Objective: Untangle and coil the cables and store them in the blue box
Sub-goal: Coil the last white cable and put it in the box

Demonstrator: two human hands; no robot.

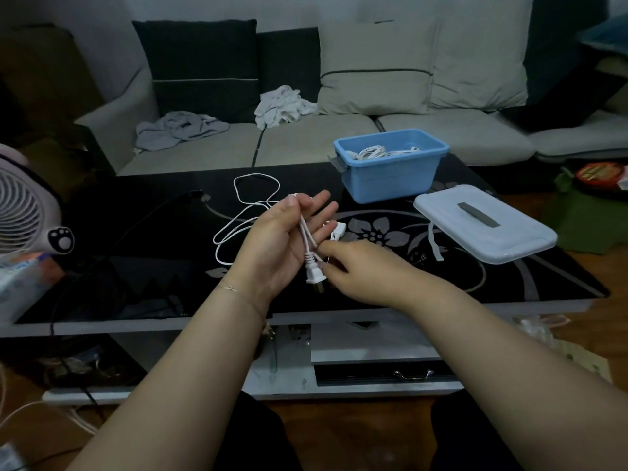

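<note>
A white cable lies in loose loops on the black glass table. Its end with a two-pin plug runs across the palm of my left hand, palm up, thumb pressing the cable against the straight fingers. My right hand is just right of the plug, fingers curled, pinching the cable near the plug. A white connector block shows behind my left fingers. The blue box stands open at the table's far side, with white coiled cables inside.
The box's pale lid lies to the right of the box. A black cable crosses the table's left part. A white fan stands at the left edge. Behind the table is a sofa with cloths.
</note>
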